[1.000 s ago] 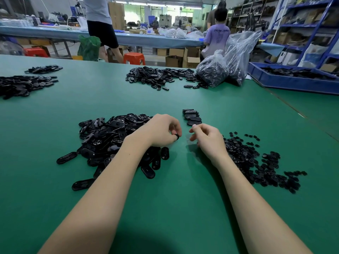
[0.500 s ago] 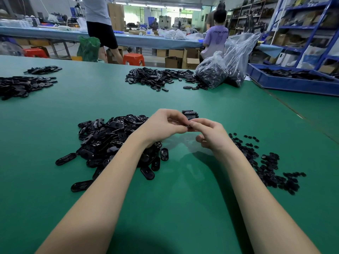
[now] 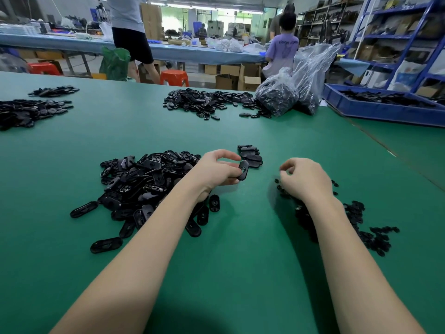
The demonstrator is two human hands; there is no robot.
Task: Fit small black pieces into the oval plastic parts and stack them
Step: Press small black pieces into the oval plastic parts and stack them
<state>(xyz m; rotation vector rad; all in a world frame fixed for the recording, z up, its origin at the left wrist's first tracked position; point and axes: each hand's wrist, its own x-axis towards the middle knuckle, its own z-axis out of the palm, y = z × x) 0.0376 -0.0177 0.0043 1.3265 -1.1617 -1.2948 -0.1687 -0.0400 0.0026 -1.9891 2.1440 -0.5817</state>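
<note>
My left hand (image 3: 216, 169) grips one black oval plastic part (image 3: 243, 169) by its edge, held upright just in front of a small stack of finished ovals (image 3: 250, 155). A big loose pile of oval parts (image 3: 147, 179) lies under and left of that wrist. My right hand (image 3: 305, 179) hovers with curled fingers over the near end of the pile of small black pieces (image 3: 356, 213); whether its fingertips pinch a piece is hidden.
The green table (image 3: 240, 261) carries more piles of ovals at far left (image 3: 26, 112) and far centre (image 3: 207, 103), beside two clear bags of parts (image 3: 277, 95). A blue tray (image 3: 385, 109) sits at the right. People stand beyond the table.
The hands had met above the table with the oval between them; now they have parted. The right hand moved right to the small pieces, the left stays holding the oval.
</note>
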